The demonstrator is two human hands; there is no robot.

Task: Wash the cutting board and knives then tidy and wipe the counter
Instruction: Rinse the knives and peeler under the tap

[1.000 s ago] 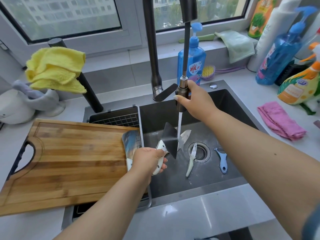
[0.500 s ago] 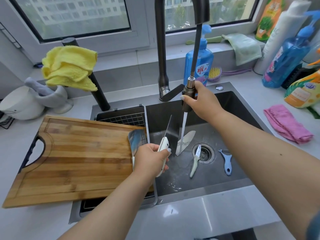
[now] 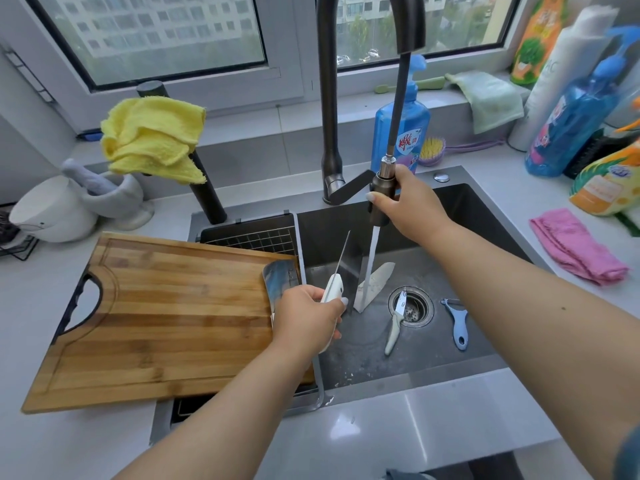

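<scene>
My left hand (image 3: 306, 315) grips the white handle of a cleaver (image 3: 341, 268), held edge-on over the dark sink (image 3: 485, 216). My right hand (image 3: 412, 202) holds the pull-out spray head (image 3: 381, 195), and water streams down beside the blade. A white-bladed knife (image 3: 377, 278) lies on the sink floor under the stream. A small paring knife (image 3: 396, 323) lies across the drain, with a blue peeler (image 3: 457, 323) to its right. The wooden cutting board (image 3: 156, 317) rests on the rack at the left, and another cleaver blade (image 3: 278, 280) lies on its right end.
A yellow cloth (image 3: 152, 138) hangs on a black post at the back left, near a white holder (image 3: 55, 209). A blue soap bottle (image 3: 401, 133) stands behind the faucet. A pink cloth (image 3: 578, 245) and several bottles are at the right.
The cleaver in my left hand has turned from showing its flat face to standing edge-on beside the water stream. My right hand still holds the spray head.
</scene>
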